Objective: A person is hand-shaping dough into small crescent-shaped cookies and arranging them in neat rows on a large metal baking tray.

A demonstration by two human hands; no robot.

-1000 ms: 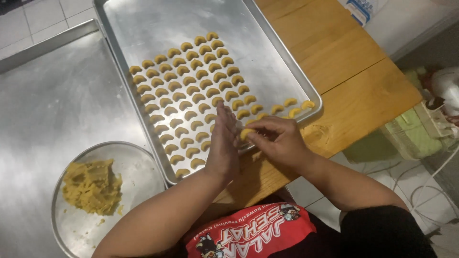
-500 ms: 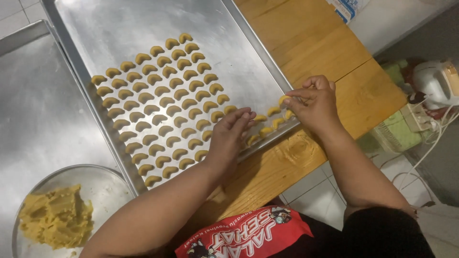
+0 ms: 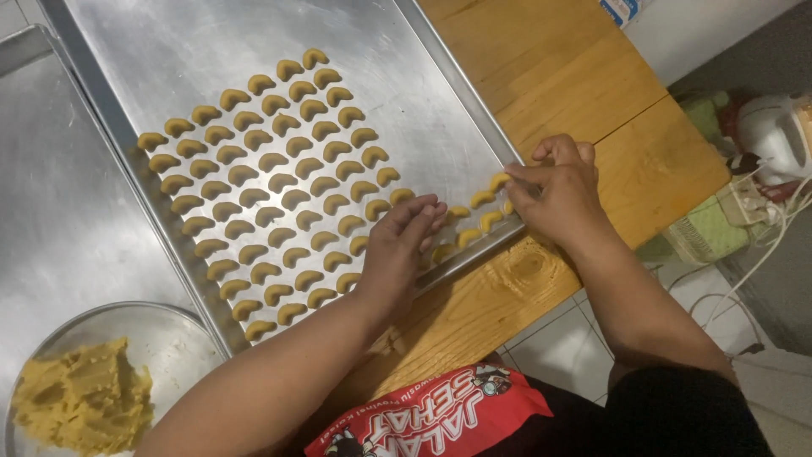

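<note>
A: Where were the hands at that moment?

B: The right hand [image 3: 558, 190] was at the near right corner of the metal baking tray [image 3: 169, 51], its fingers pinched on a small crescent of dough [image 3: 499, 181]. Half a second before it was already there, but a second before it was close to the left one, so it had travelled to the right along the near rim.

A: And the left hand?

B: The left hand [image 3: 397, 250] lay flat and released on the tray, holding nothing. Its fingertips touched the short row of crescents [image 3: 469, 222] just beside the right hand.

A: What did this change mean?

B: I think the new row along the near edge was growing; several pieces lay between the two hands. The many finished crescents [image 3: 271, 182] were beyond the left hand, in tidy lines.

A: Was more dough left?

B: Yes, a yellow lump [image 3: 80, 398] in a glass bowl [image 3: 161, 334], left of the left forearm
</note>
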